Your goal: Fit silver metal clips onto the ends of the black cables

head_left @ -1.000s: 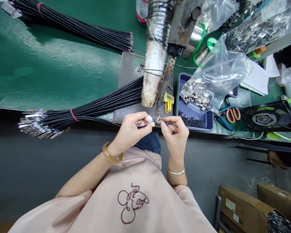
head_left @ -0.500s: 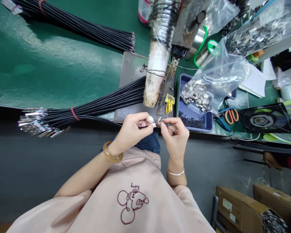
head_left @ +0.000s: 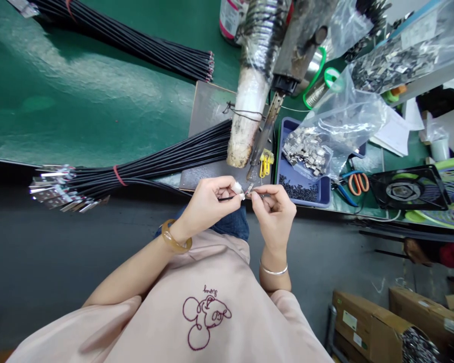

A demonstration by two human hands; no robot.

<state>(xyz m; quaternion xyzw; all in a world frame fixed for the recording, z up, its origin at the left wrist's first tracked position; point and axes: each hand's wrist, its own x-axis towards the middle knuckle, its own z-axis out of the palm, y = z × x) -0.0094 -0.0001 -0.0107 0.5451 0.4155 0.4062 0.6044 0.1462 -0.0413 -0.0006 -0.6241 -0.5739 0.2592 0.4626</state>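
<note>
My left hand (head_left: 217, 199), white wraps on its fingertips, is closed on the end of a black cable (head_left: 177, 190). That cable runs left to a banded bundle of black cables (head_left: 166, 154) with flat metal ends. Close beside it, my right hand (head_left: 274, 209) is pinched at the cable's tip; what its fingers grip is too small to make out. A small silvery metal piece (head_left: 250, 187) shows between the two hands. Just above them, the soldering iron (head_left: 267, 123) points down, fixed next to a white fume tube (head_left: 244, 116).
To the right stands a blue tray (head_left: 326, 189) with a plastic bag of metal connectors (head_left: 306, 151) and small black pieces (head_left: 297, 189). Farther right lie orange-handled pliers (head_left: 358, 182) and a black fan (head_left: 408, 187). Another cable bundle (head_left: 136, 43) lies at the back left. Solder spools (head_left: 320, 91) stand behind.
The camera view has shifted slightly. Both hands stay together under the soldering iron in almost the same pinch, with little visible movement.
</note>
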